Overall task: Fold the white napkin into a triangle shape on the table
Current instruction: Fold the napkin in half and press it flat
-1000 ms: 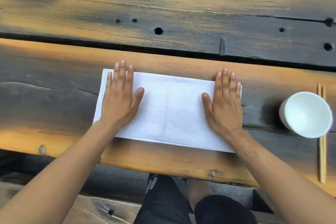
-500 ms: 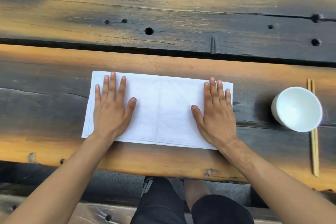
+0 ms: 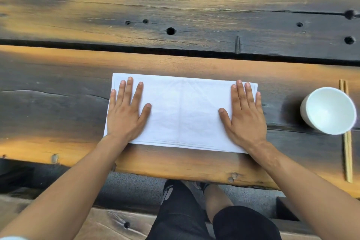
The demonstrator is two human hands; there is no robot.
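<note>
Dark plank table [image 3: 175, 6]: white napkin [image 3: 183, 113] lies flat as a rectangle near our edge. Left hand [image 3: 124, 115] and right hand [image 3: 245, 117] press it, fingers straight, gripping nothing. Thin, limp, light; we'd pinch a corner.

A small white logo with tiny lettering sits on the black sock [image 3: 168, 191] below the worktop edge; the letters are too small and blurred to read. No other text shows anywhere.
</note>
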